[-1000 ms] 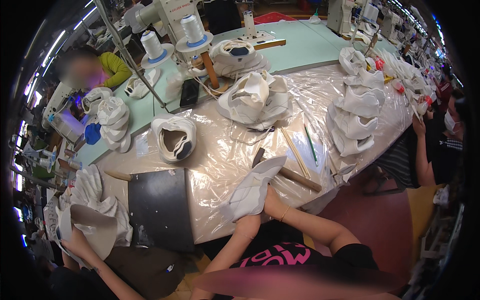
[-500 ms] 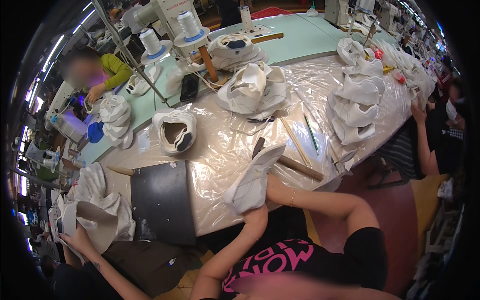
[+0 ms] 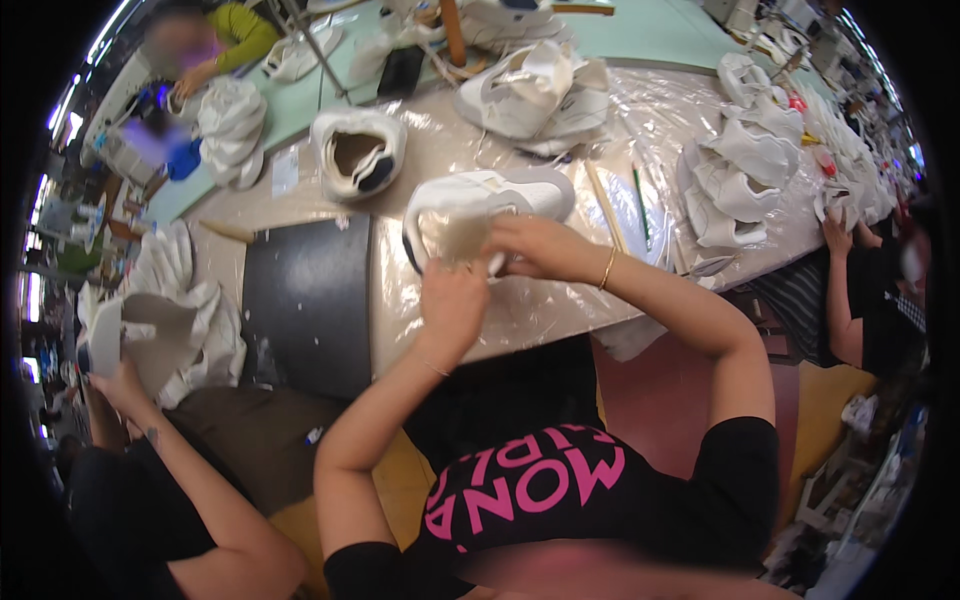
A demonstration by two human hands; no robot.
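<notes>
A white shoe upper [image 3: 485,192] with a grey toe edge lies turned sideways before me, its toe pointing right and its collar opening toward my body. My left hand [image 3: 455,308] closes on the near edge of the collar at the heel side. Just right of it, my right hand [image 3: 540,248] grips the collar edge, fingers bent inward. The inside of the upper is blurred, and some fingertips are hidden by it. Farther left stands another white upper [image 3: 358,150], opening upward. A pile of white uppers [image 3: 540,95] sits beyond my hands.
A black board [image 3: 308,300] lies left of me, near a co-worker's hand [image 3: 125,390] holding an upper. Stacked uppers [image 3: 735,180] stand at right, by thin sticks [image 3: 605,210] and a green pencil [image 3: 641,210]. Plastic film covers the table [image 3: 420,345].
The upper has turned from sole-side and upright to lying lengthwise, opening toward me. Both hands have moved onto its collar. My view has tilted down, and the hammer-like tool is now hidden.
</notes>
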